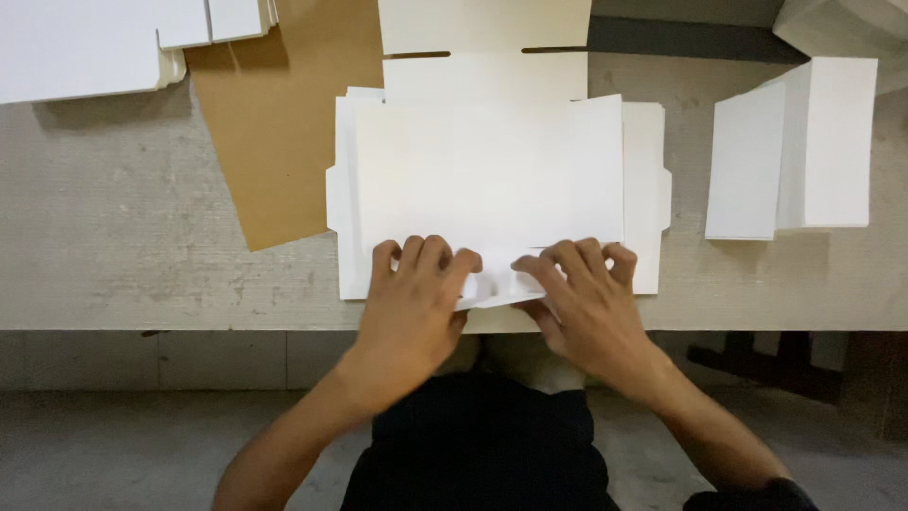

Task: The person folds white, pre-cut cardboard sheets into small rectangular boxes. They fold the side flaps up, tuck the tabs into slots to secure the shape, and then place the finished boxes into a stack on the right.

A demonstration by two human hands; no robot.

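A flat white cardboard box blank (487, 170) lies on the grey table (123, 246), with side tabs sticking out left and right and two slots near its far flap. My left hand (416, 298) and my right hand (582, 303) sit side by side on the blank's near edge. The fingers of both curl over the near flap (492, 289) and pinch it, and the flap is lifted and bent slightly between the hands. My forearms come up from the bottom of the view.
A brown cardboard sheet (274, 123) lies under the blank's left side. A folded white box (794, 147) stands at the right, more white blanks (85, 43) lie at the far left, and another white box corner (842, 24) shows top right. The table edge runs just below my hands.
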